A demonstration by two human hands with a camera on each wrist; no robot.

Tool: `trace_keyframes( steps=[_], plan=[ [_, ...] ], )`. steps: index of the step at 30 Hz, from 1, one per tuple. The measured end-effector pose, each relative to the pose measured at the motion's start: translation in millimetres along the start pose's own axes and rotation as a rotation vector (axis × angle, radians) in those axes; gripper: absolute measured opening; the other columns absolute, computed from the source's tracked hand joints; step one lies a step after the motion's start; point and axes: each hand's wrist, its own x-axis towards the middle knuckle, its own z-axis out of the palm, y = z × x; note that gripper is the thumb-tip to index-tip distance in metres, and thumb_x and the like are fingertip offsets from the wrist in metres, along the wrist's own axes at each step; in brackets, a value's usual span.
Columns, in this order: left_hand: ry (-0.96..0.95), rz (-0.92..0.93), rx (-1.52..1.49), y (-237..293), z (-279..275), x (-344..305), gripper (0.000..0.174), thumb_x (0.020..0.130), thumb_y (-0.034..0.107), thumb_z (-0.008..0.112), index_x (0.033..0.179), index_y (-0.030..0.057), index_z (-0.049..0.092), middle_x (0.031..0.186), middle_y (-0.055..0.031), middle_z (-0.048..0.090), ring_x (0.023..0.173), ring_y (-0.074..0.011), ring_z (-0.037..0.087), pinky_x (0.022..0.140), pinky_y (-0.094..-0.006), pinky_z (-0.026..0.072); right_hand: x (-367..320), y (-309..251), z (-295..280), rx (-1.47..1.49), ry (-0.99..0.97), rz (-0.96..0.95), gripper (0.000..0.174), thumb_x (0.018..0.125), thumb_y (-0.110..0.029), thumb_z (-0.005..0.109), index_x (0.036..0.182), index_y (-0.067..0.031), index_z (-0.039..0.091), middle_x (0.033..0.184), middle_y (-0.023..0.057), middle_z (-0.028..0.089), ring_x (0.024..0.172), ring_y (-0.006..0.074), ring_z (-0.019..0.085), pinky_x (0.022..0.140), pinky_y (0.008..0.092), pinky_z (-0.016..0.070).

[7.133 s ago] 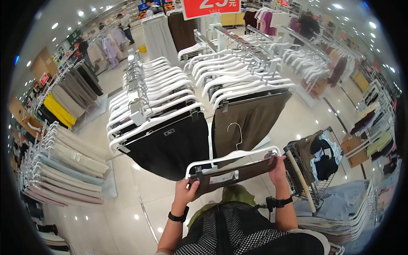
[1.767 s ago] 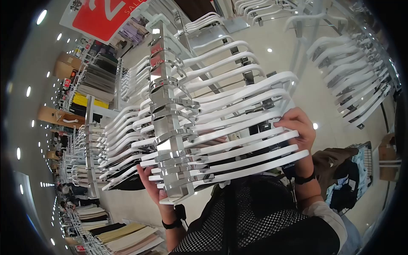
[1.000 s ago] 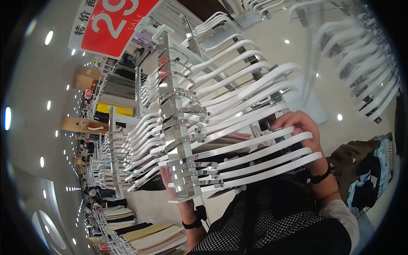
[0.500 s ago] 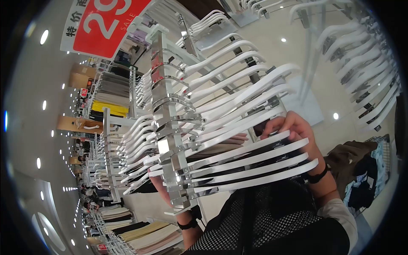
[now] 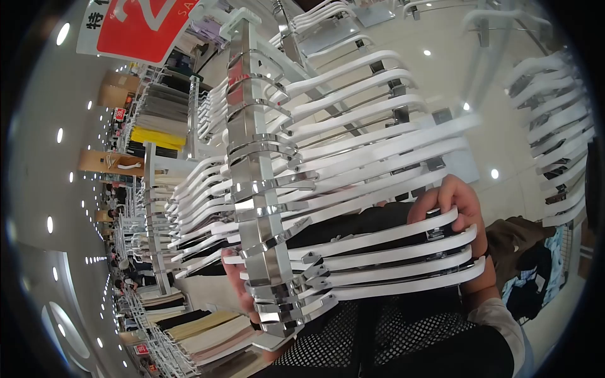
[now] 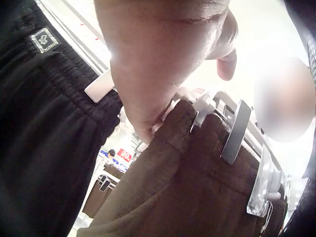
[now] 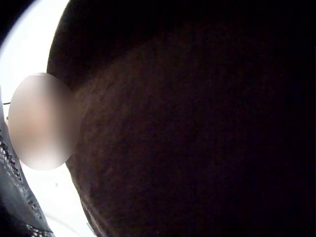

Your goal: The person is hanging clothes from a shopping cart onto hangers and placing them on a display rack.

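White hangers (image 5: 391, 236) hang along a chrome rail (image 5: 252, 183). At their right ends, my right hand (image 5: 457, 205) curls its fingers round a front hanger's end. Dark trousers (image 5: 353, 227) show between the hangers, left of that hand. My left hand (image 5: 238, 277) is partly hidden behind the rail. In the left wrist view, the left hand (image 6: 163, 54) reaches down to the top edge of brown trousers (image 6: 168, 177) on a clip hanger, beside black trousers (image 6: 49, 128); its grip is unclear. Dark brown cloth (image 7: 187, 123) fills most of the right wrist view, hiding the right hand.
A red sale sign (image 5: 138, 28) stands at the upper left. Another row of white hangers (image 5: 554, 126) is at the right, above a wire basket with clothes (image 5: 526, 271). Folded-over trousers (image 5: 201, 340) hang at the lower left.
The brown trousers held in both hands earlier are no longer in front of the body; the hands are at the rack. Lately the right hand shifted slightly right and down, and dark cloth appeared between the hangers.
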Motion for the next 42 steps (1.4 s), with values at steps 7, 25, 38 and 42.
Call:
trace_keyframes(
  steps=[7, 25, 38, 42],
  plan=[
    [0.339, 0.161, 0.527, 21, 26, 3, 0.087, 0.089, 0.056, 0.069, 0.149, 0.0063, 0.03, 0.128, -0.02, 0.052, 0.108, -0.0281, 0.059, 0.092, -0.0428, 0.0513, 4, 11, 4, 0.08, 0.004, -0.018, 0.059, 0.096, -0.034, 0.071, 0.134, 0.0021, 0.044, 0.108, 0.0285, 0.067, 0.106, 0.0384, 0.066, 0.098, 0.0494, 0.0495],
    [0.26, 0.146, 0.407, -8, 59, 36, 0.057, 0.094, 0.043, 0.068, 0.132, 0.0055, 0.049, 0.114, -0.0189, 0.064, 0.099, -0.0282, 0.067, 0.08, -0.0411, 0.059, -39, 14, -60, -0.205, 0.082, 0.075, 0.043, 0.086, -0.038, 0.078, 0.096, 0.002, 0.066, 0.086, 0.0151, 0.069, 0.085, 0.0267, 0.065, 0.081, 0.038, 0.0495],
    [-0.021, 0.166, 0.814, -20, 42, 41, 0.055, 0.102, 0.051, 0.039, 0.102, -0.0003, 0.058, 0.097, -0.0172, 0.067, 0.083, -0.0242, 0.063, 0.078, -0.0364, 0.0534, -123, -3, -92, -0.198, 0.311, -0.072, 0.046, 0.09, -0.046, 0.074, 0.093, -0.0019, 0.062, 0.079, 0.0063, 0.06, 0.081, 0.0202, 0.057, 0.072, 0.0326, 0.0454],
    [0.055, 0.181, 0.906, -23, 43, 37, 0.055, 0.101, 0.05, 0.038, 0.101, -0.0013, 0.06, 0.098, -0.0162, 0.069, 0.084, -0.0225, 0.066, 0.078, -0.0359, 0.0542, -157, -23, -95, -0.299, 0.356, -0.042, 0.046, 0.09, -0.044, 0.075, 0.099, -0.0009, 0.063, 0.084, 0.0056, 0.062, 0.083, 0.0178, 0.059, 0.076, 0.0305, 0.0463]
  ],
)
